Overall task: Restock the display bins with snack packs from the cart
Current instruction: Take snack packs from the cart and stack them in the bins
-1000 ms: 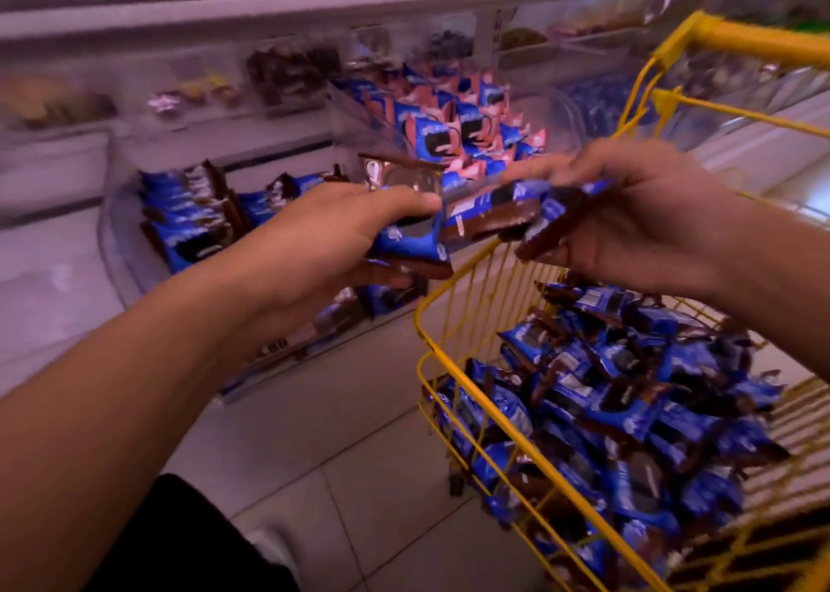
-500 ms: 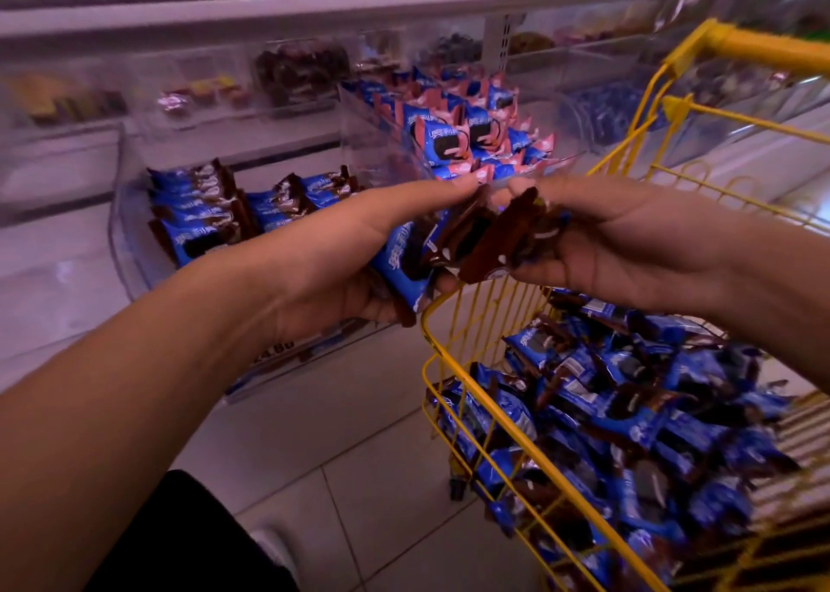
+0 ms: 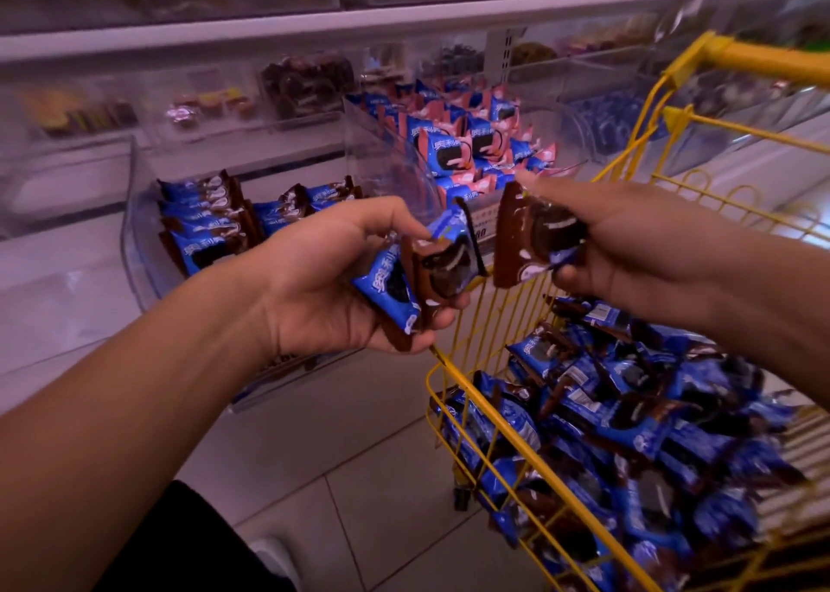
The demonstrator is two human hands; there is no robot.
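Behind my hands stood a half-filled display bin [image 3: 148, 250]. Packs had just separated: left hand [image 3: 323, 286] gripped two packs [image 3: 422, 272], right hand [image 3: 637, 250] pinched one pack [image 3: 534, 241], above the cart [image 3: 453, 367] front corner, ready for stocking.

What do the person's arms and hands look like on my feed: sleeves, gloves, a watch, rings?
Both forearms are bare, with no sleeve in view. The left hand and the right hand wear no gloves, and I see no watch, wristband or ring. Upper arms lie outside the frame, so any short sleeve is unseen.

The yellow cart [image 3: 494, 416] runs off the right edge; upper shelf bins [image 3: 188, 102] are blurred.
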